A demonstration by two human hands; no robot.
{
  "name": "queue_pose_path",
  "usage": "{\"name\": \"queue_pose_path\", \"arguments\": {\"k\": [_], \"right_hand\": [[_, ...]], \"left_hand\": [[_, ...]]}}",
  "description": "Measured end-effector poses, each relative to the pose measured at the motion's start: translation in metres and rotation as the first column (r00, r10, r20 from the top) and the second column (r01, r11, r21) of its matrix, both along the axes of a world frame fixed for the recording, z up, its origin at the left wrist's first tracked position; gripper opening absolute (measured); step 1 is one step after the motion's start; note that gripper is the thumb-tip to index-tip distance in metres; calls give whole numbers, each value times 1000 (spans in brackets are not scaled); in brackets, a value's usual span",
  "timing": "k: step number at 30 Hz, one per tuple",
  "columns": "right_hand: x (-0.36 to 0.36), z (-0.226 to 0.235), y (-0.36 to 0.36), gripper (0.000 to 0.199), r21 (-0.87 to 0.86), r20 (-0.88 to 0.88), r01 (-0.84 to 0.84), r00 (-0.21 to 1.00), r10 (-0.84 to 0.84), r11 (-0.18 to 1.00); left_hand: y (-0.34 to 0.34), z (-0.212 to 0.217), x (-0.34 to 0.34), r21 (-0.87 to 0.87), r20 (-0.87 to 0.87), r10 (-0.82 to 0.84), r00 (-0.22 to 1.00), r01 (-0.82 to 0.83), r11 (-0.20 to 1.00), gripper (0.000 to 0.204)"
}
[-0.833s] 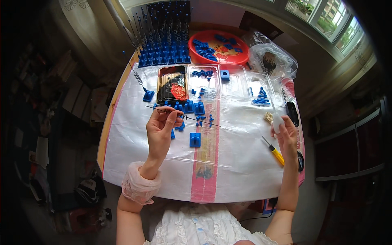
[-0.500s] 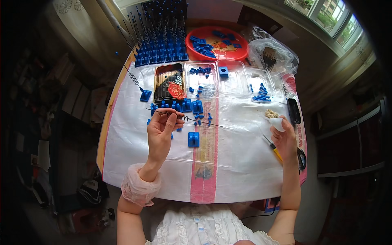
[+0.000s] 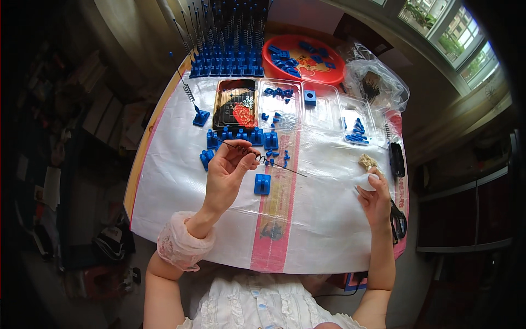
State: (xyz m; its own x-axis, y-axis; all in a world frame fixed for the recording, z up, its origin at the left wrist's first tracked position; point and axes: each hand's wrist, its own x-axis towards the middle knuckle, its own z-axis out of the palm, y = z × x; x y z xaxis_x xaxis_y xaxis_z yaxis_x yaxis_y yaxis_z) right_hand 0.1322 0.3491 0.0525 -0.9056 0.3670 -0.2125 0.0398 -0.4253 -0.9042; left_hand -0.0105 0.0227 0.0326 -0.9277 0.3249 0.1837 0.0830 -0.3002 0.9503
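Pinched in my left hand is a thin black wire rod with a coiled spring along it. Its straight end slants down to the right over the table, and its other end sticks out behind my fingers. My right hand is closed around a small white squeeze bottle over the right side of the table. A crumpled beige lump lies just beyond the bottle. One blue clip-like base stands apart to the right of my left hand, while several more blue bases sit behind it.
Clear plastic trays holding small blue parts, and a black tray, stand behind. Farther back are assembled spring pieces, a red basin and a plastic bag. Black scissors lie at the right edge.
The view has shifted slightly. My right hand has brought the bottle nearer and turned it, and a yellow-handled tool no longer shows. My left hand has moved a little right with the spring rod.
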Motion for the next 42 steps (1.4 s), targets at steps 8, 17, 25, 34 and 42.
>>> {"name": "queue_pose_path", "arguments": {"k": [8, 17, 25, 34, 42], "right_hand": [[2, 0, -3, 14, 50, -61, -29, 998, 32, 998], [2, 1, -7, 15, 80, -62, 8, 998, -3, 997], [2, 2, -8, 15, 93, -62, 8, 998, -2, 996], [1, -1, -6, 16, 80, -59, -4, 998, 8, 997], [1, -2, -5, 16, 79, -62, -4, 998, 9, 997]], "left_hand": [[0, 0, 1, -17, 16, -6, 1000, 6, 1000, 24], [0, -3, 0, -17, 15, -19, 1000, 20, 1000, 23], [1, -4, 1, -1, 18, -39, 999, 39, 999, 22], [0, -4, 1, 10, 21, -39, 999, 39, 999, 22], [0, -2, 1, -7, 9, -31, 999, 31, 999, 21]]}}
